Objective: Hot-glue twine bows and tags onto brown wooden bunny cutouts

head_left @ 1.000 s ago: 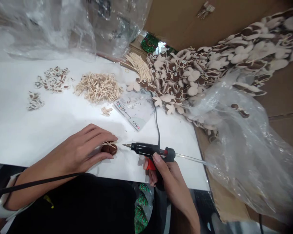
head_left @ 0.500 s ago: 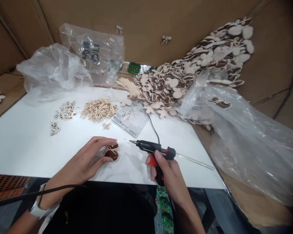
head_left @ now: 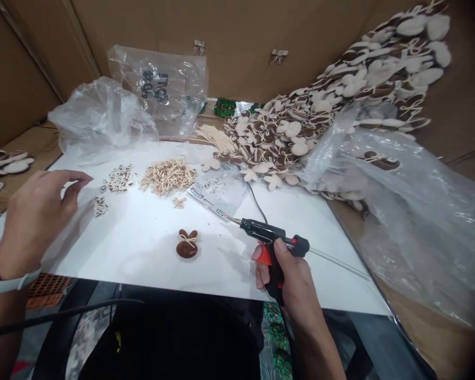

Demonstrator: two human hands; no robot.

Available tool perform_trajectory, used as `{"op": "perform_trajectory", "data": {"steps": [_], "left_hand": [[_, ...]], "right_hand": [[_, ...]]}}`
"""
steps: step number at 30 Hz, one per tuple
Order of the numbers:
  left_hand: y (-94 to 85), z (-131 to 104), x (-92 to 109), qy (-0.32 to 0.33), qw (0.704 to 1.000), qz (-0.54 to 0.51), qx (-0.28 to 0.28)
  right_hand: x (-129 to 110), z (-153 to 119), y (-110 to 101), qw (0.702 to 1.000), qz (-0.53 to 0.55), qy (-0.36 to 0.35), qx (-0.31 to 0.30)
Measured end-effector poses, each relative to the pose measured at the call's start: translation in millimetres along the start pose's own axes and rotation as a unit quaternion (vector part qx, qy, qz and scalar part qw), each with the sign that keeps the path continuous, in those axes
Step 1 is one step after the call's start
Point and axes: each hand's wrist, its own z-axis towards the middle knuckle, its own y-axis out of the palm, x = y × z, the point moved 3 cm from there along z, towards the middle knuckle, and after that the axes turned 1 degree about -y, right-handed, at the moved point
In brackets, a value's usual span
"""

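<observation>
1. The left hand (head_left: pixel 37 214) is over the left edge of the counter (head_left: pixel 142 258), thumb and fingers narrowly parted, near the small tag pile (head_left: pixel 119 178).
2. Beige cord pieces (head_left: pixel 168 177) are heaped toward the back edge.
3. The bow-tied brown piece (head_left: pixel 187 248) lies nearer the front edge, mid-counter.
4. The right hand (head_left: pixel 295 272) grips the black glue gun (head_left: pixel 261 230), nozzle leftward.
5. Brown-and-cream pieces (head_left: pixel 288 129) crowd the back right corner.

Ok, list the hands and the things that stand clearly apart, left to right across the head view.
Left hand → larger pile of small speckled pieces → brown bunny-shaped piece → black glue gun held in the right hand.
</observation>
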Motion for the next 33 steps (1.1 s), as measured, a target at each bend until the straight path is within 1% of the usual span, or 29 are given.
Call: {"op": "perform_trajectory", "data": {"steps": [3,5,8,12,15,20,23,29,33], "left_hand": [[-0.7,9.0,-2.5,0.021,0.997,0.056,-0.05],[2.4,15.7,-4.7,0.039,0.994,0.076,-0.074],[13.9,27.9,-14.0,0.06,0.991,0.07,-0.101],[31.1,40.3,-25.8,0.08,0.987,0.045,-0.134],[33.8,43.0,-25.2,0.083,0.986,0.047,-0.134],[26.5,40.7,-14.1,0.101,0.984,0.054,-0.136],[24.3,40.1,-11.0,0.104,0.984,0.064,-0.132],[27.1,41.6,-16.2,0.102,0.986,0.051,-0.121],[21.0,35.2,-15.2,0.089,0.991,0.021,-0.097]], "right_hand": [[2.0,-0.7,-1.6,1.0,0.007,0.005,0.007],[2.4,-1.2,-1.9,1.0,0.001,0.002,0.003],[1.3,-1.7,-1.2,1.0,-0.014,-0.012,-0.009],[0.2,-1.0,-0.3,1.0,-0.024,-0.016,-0.009],[-0.6,-0.6,0.7,0.999,-0.034,-0.019,-0.013],[-2.5,-1.2,1.5,0.999,-0.029,-0.019,-0.012],[-2.4,-0.8,0.9,0.999,-0.031,-0.015,-0.001],[-1.5,-0.5,0.6,0.999,-0.033,-0.009,-0.005],[-3.6,-3.0,2.3,1.0,-0.027,-0.001,0.01]]}}
